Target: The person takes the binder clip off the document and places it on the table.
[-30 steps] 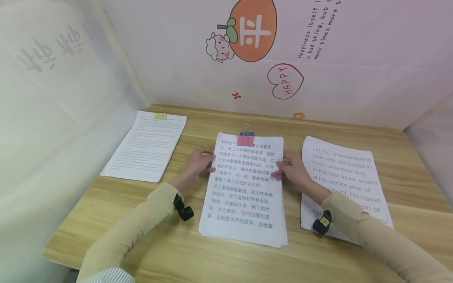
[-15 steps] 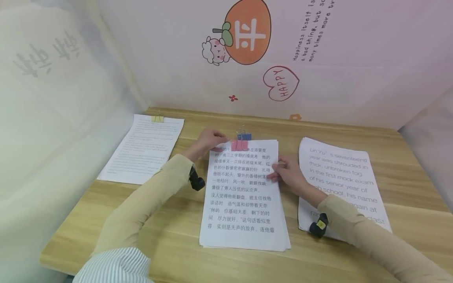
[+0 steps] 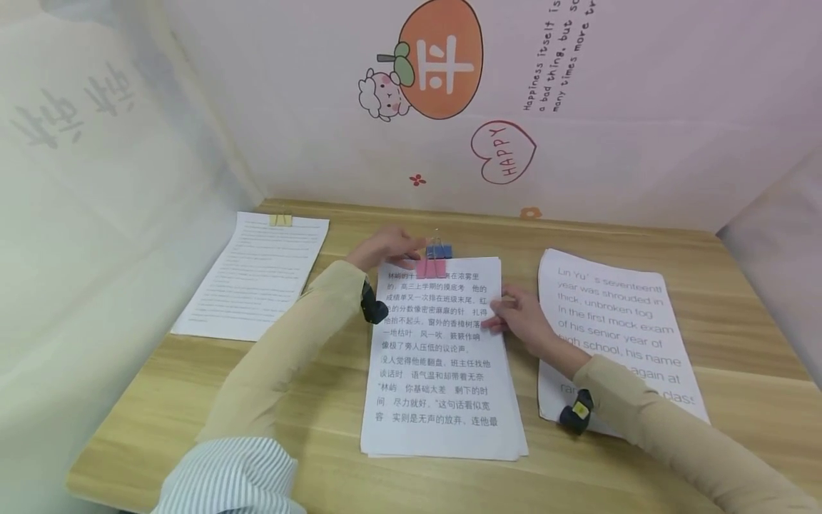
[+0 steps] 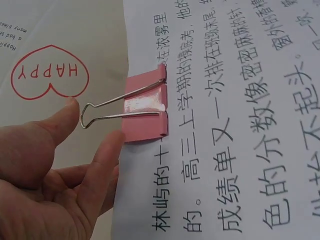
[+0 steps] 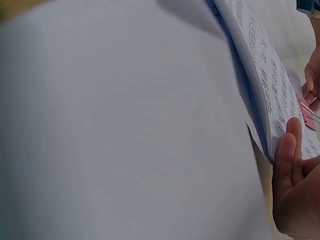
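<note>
A stack of printed sheets (image 3: 437, 371) with large Chinese text is in the middle of the table, a pink binder clip (image 4: 145, 107) on its top edge. Just behind that clip shows a blue binder clip (image 3: 439, 251). My left hand (image 3: 388, 246) is at the stack's top left, thumb and fingers spread around the pink clip's wire handle (image 4: 107, 107). One fingertip is right at the clip's lower corner in the left wrist view. My right hand (image 3: 523, 321) pinches the stack's right edge, thumb on the top sheet; its other fingers are partly hidden.
On the left lies a small-print stack (image 3: 257, 278) with a yellow binder clip (image 3: 280, 220). To the right is a large-print English stack (image 3: 610, 321), partly under my right forearm. A decorated white wall sheet (image 3: 321, 107) borders the table's back edge.
My left hand has moved from the stack's left edge up to its top, beside the pink clip. The right hand stays at the right edge. The head view has shifted slightly.
</note>
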Available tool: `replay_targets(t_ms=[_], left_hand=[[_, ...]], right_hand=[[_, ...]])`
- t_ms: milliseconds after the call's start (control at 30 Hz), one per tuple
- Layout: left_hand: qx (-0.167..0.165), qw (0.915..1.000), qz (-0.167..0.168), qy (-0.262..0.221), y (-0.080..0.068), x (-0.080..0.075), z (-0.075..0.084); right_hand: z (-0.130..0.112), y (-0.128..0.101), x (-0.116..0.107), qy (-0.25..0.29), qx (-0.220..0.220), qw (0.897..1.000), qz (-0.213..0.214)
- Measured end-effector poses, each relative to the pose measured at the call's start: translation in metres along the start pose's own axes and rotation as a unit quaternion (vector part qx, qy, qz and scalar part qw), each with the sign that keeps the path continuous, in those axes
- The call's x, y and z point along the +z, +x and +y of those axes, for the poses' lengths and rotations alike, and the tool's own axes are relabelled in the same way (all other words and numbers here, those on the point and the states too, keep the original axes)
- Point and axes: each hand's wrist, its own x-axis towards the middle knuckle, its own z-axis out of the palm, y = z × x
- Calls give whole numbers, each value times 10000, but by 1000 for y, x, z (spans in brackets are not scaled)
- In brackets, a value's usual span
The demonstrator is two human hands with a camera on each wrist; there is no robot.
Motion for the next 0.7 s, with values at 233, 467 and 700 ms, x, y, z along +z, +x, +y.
replay_targets(t_ms=[233,467,700], left_hand=[[-218,9941,-608,-874,13,0,7],[-292,9835,-942,-1514,18,-1,6],[-357,9820,-987,-1568,21,-1,3]], right_hand=[[0,-1,1,141,94,9999,-21],[0,-2,0,85,31,10000,-34],[1,-5,-2,59,30,10000,-52]])
